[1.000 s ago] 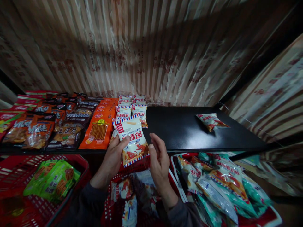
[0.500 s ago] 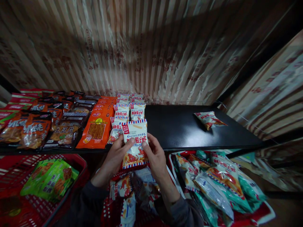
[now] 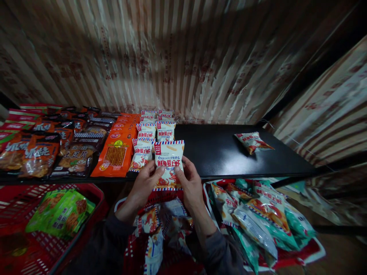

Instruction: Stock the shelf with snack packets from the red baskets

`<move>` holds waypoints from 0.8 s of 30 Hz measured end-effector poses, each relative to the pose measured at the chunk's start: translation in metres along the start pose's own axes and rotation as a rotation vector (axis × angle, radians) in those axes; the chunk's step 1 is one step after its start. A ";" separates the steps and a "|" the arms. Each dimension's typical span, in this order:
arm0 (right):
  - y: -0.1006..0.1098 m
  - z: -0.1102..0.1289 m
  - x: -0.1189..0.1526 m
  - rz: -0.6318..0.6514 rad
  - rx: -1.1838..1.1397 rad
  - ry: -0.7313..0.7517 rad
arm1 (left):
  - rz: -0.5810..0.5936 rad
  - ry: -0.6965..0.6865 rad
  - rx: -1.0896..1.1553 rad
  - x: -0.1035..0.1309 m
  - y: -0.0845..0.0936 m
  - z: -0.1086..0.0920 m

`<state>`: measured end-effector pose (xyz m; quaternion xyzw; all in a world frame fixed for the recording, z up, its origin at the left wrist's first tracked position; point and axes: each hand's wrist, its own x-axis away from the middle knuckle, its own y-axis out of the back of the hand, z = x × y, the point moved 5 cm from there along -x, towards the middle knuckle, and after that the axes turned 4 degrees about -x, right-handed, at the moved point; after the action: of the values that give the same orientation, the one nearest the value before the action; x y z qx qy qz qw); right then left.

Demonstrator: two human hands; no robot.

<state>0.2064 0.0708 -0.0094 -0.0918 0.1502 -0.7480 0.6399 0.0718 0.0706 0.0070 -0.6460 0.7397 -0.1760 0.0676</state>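
Between both hands I hold a white snack bag (image 3: 169, 154) with red lettering and a red-and-blue striped edge, upright at the shelf's front edge. My left hand (image 3: 145, 182) grips its lower left side, thumb on the front. My right hand (image 3: 189, 183) grips the lower right side the same way. Just behind and left of it, matching white snack bags (image 3: 142, 152) stand in two columns on the black shelf (image 3: 206, 152). Below my hands, a red basket (image 3: 134, 248) holds more bags of this kind.
Orange packets (image 3: 114, 152), brown potato-chip bags (image 3: 76, 156) and black-and-orange bags (image 3: 38, 156) line the shelf's left. One white bag (image 3: 252, 142) lies at the right. Below are a basket (image 3: 96, 191) with green packets (image 3: 61, 214) and another basket (image 3: 312, 252) of mixed bags (image 3: 266, 214). Striped fabric (image 3: 183, 61) hangs behind.
The held bag has moved slightly right and up toward the shelf, both hands still on it. More of the front bag in the left column shows now. The view has shifted a little.
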 end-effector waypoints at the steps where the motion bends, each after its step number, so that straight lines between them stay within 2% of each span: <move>1: 0.000 0.000 0.000 0.002 0.000 -0.005 | -0.001 -0.003 0.006 0.000 -0.001 0.001; 9: 0.002 -0.005 -0.005 0.059 -0.120 -0.196 | -0.044 0.017 0.030 -0.004 -0.003 0.009; 21: 0.015 -0.006 -0.011 0.013 0.027 -0.130 | -0.118 -0.031 -0.019 -0.008 -0.008 0.020; 24: 0.014 -0.005 -0.012 0.038 -0.005 -0.140 | -0.128 -0.030 -0.028 -0.010 -0.007 0.020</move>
<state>0.2199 0.0813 -0.0185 -0.1427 0.1087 -0.7272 0.6626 0.0864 0.0758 -0.0109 -0.6954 0.6982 -0.1598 0.0581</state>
